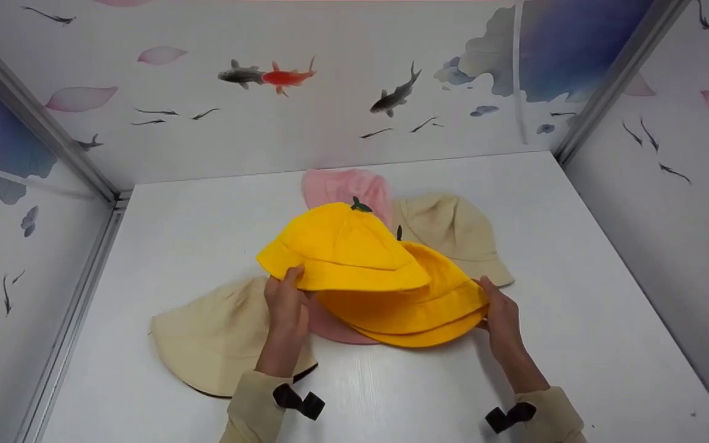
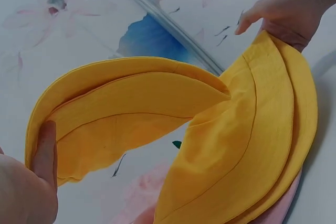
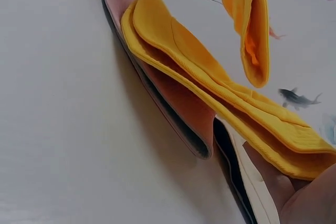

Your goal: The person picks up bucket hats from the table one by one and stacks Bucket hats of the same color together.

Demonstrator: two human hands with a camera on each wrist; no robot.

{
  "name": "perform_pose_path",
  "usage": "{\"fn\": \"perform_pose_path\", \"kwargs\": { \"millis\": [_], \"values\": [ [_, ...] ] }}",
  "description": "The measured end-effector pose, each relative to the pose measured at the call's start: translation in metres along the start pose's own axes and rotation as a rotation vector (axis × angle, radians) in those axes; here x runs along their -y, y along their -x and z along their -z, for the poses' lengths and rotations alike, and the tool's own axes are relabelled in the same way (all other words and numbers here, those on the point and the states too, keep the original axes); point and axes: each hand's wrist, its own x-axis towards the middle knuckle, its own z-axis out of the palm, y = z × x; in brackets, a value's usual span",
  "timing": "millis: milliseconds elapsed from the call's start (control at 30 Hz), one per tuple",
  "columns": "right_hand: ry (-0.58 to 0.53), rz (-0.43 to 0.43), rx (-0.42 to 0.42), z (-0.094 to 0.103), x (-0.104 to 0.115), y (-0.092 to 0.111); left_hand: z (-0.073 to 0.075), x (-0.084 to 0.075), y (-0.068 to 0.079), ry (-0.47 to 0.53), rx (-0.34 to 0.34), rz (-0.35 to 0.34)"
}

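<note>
My left hand (image 1: 288,311) pinches the brim of a yellow bucket hat (image 1: 342,246) with a green leaf on its crown, holding it raised and tilted. The left wrist view shows the underside of that hat's brim. On the right, my right hand (image 1: 503,323) grips the brim edge of a second yellow bucket hat (image 1: 410,311), partly covered by the first. Its brim shows as two flattened layers in the right wrist view. Pink fabric (image 3: 178,108) lies beneath the second yellow hat.
A beige bucket hat (image 1: 213,332) lies at the left, partly behind my left forearm. Another beige hat (image 1: 453,227) and a pink hat (image 1: 348,184) lie farther back on the white table (image 1: 576,264). Printed panels (image 1: 342,135) enclose the table at the back and sides.
</note>
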Motion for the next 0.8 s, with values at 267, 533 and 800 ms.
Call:
{"fn": "perform_pose_path", "kwargs": {
  "millis": [267,533,800],
  "values": [
    [0.018,-0.012,0.012,0.000,0.001,0.000,-0.012,0.015,0.010,0.124,0.003,0.036],
    [-0.016,0.023,0.036,0.002,0.002,0.000,-0.023,0.040,0.019,0.133,0.007,0.071],
    [-0.038,0.051,0.056,0.002,0.002,0.000,-0.025,0.053,0.024,0.085,0.023,0.045]
  ]
}}
